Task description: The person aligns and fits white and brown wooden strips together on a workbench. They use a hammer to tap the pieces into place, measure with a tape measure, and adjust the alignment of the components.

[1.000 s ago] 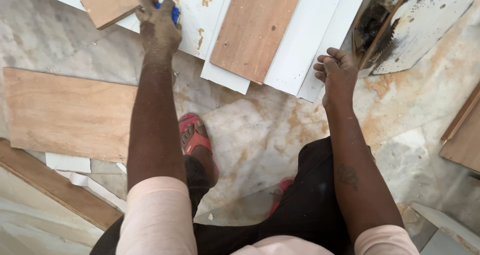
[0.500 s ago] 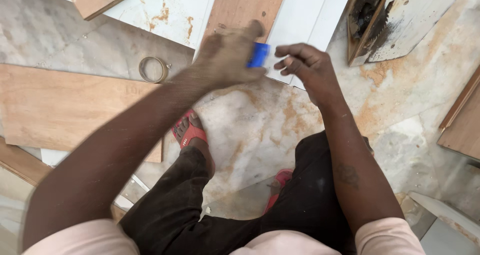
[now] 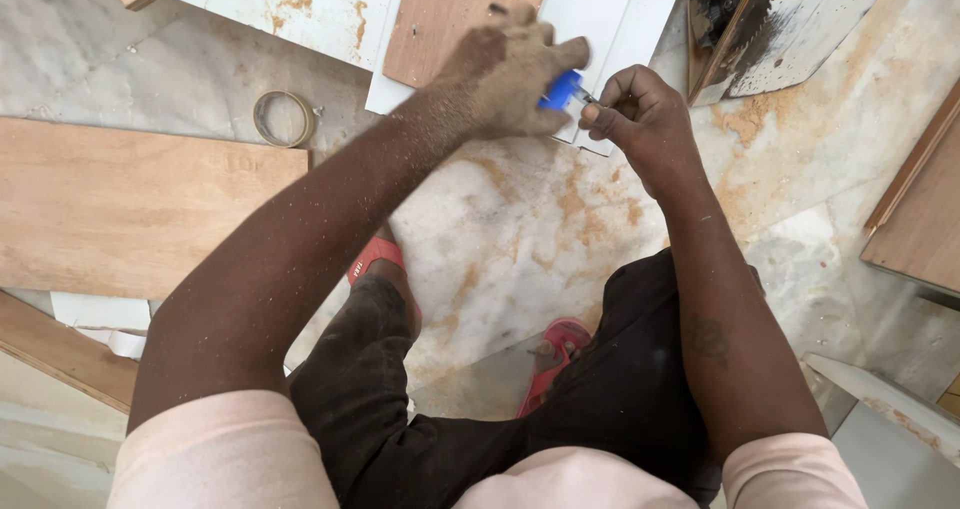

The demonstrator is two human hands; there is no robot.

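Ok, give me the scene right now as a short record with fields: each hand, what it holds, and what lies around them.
left hand: closed around a small blue tool, dusted with sawdust
right hand: fingertips pinching the thin tip at the blue tool's end
under the hands: white strips beside a brown wood board
left of hands: tape ring on the marble floor; large plywood sheet
upper right: dirty tray
feet: red sandals
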